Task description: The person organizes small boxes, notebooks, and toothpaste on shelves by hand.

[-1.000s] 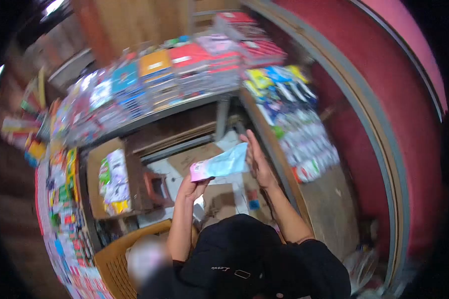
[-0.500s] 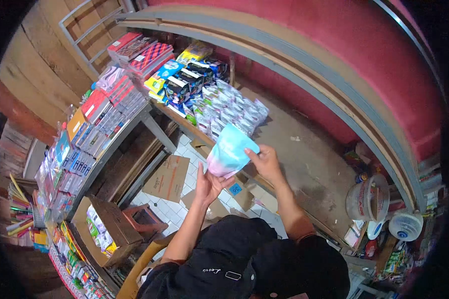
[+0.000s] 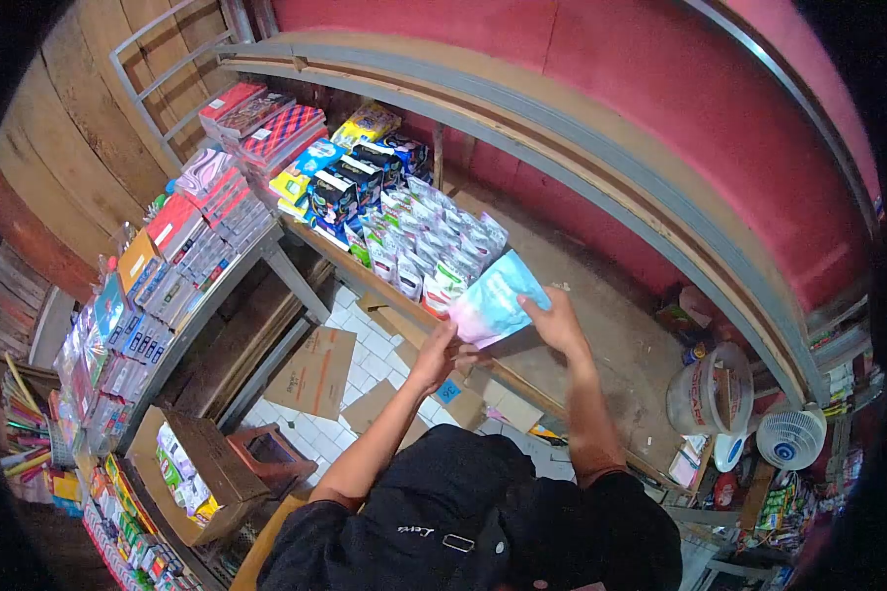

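Observation:
A light-blue and pink pouch [image 3: 495,298] is held out over the front edge of the shelf, tilted. My right hand [image 3: 562,325] grips its right side, thumb on the front face. At the pouch's lower left corner, my left hand [image 3: 436,357] is closed on the pink end, its fingers slightly blurred. Just behind the pouch stand rows of silvery-white packets [image 3: 429,231] on the shelf, with a green and white packet [image 3: 446,284] at the near end.
Black packs [image 3: 350,182] and stacked books [image 3: 281,133] stand farther left on the shelf board [image 3: 601,295]. An open cardboard box [image 3: 217,473] of packets sits lower left. A plastic tub [image 3: 705,389] and a white fan [image 3: 790,438] are at right.
The pouch has moved right and turned more sideways, nearer the packet rows. My left hand has gone from open fingers under it to a grip on its lower corner.

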### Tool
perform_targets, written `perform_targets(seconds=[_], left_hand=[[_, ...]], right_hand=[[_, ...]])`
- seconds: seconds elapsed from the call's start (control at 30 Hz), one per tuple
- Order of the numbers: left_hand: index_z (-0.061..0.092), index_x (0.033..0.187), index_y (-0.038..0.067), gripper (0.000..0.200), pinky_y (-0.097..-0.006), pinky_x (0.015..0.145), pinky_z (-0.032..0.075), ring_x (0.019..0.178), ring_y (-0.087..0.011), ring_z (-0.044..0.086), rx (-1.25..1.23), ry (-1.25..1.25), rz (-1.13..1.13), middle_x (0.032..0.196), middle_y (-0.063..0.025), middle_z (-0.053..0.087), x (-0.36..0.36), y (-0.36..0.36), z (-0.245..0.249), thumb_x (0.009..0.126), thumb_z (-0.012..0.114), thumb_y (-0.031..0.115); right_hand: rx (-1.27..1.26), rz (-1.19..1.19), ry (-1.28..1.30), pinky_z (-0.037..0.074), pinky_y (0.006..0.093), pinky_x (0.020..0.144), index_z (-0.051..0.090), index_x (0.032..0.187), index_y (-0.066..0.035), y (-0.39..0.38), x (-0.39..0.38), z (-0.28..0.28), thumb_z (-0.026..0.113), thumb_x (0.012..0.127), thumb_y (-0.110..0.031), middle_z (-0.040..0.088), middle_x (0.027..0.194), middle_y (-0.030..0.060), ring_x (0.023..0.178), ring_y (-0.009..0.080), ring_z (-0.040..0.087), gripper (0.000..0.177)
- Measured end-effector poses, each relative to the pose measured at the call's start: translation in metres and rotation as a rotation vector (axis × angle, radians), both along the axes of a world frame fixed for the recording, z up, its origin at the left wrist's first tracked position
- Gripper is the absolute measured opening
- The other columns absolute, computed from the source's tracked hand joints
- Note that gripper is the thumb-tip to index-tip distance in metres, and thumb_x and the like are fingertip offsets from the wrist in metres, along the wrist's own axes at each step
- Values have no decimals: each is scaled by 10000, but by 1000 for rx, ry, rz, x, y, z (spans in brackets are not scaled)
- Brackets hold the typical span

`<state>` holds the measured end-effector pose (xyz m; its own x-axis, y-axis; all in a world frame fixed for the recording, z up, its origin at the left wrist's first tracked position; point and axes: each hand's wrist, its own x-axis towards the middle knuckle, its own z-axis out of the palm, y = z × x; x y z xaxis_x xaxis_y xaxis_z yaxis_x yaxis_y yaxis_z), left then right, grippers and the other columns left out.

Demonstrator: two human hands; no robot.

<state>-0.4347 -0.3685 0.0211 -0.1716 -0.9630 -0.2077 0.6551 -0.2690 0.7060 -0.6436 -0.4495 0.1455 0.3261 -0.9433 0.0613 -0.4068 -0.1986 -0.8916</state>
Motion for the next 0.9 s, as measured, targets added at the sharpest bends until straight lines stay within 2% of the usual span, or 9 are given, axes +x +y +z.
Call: perform_targets(seconds=[0.17,0.3,0.33,0.53,0.7,0.73,0.77,0.83,0.9], left_hand=[[462,1298,63,464,-354,901,476,1054,-204,595,28,-219,-2,1200,-95,587,28,26,5,955,521,370],[508,1268,52,380,-326,872,492,1024,-196,615,35,-282,32,1163,-97,611,45,33,10,965,530,280],[531,1244,43,348,-323,861,502,1014,-198,621,51,-294,39,1146,-103,618,49,35,15,965,533,251],[537,1224,9,357,-317,844,511,978,-197,633,1,-406,77,1110,-97,631,89,33,8,961,549,250],[576,1161,-18,321,-257,804,481,933,-110,595,-339,-658,113,993,-44,639,102,-55,49,942,586,216],[581,1154,-21,317,-252,802,475,924,-103,589,-400,-700,100,985,-44,640,101,-78,65,941,587,213],[580,1154,-25,313,-257,805,473,909,-101,583,-403,-693,47,994,-50,641,101,-103,73,935,588,200],[573,1164,-29,309,-253,801,470,899,-105,580,-467,-621,138,1006,-64,647,91,-144,70,918,587,157],[577,1176,-27,312,-263,814,472,934,-111,585,-475,-699,145,1029,-64,635,77,-166,75,932,574,168]], right_hand=[[-136,-85,64,474,330,707,648,944,64,-27,-11,4,623,884,-202,671,779,143,764,137,602,274],[-348,-200,178,481,365,748,654,984,61,-56,1,19,623,873,-196,684,862,196,819,251,662,281],[-387,-198,190,484,387,770,654,999,52,-66,5,23,618,868,-190,669,899,237,866,338,664,278],[-578,-313,138,486,401,783,651,1025,40,-151,34,-8,585,894,-198,659,918,255,905,374,655,279],[-502,-371,146,482,413,764,659,1005,26,-213,56,-33,584,898,-220,652,889,268,912,384,651,278],[-401,-388,197,484,422,784,648,1022,30,-223,59,-38,590,884,-221,646,927,276,934,407,634,293],[-438,-402,236,471,435,824,639,1054,21,-241,61,-48,594,882,-238,635,978,280,969,418,614,314],[-504,-422,314,444,461,905,620,1118,3,-276,64,-72,603,878,-271,613,1080,288,1040,440,573,365],[-496,-301,165,384,466,1003,509,1280,-30,-303,69,-86,609,878,-317,498,1297,272,1206,435,464,505]])
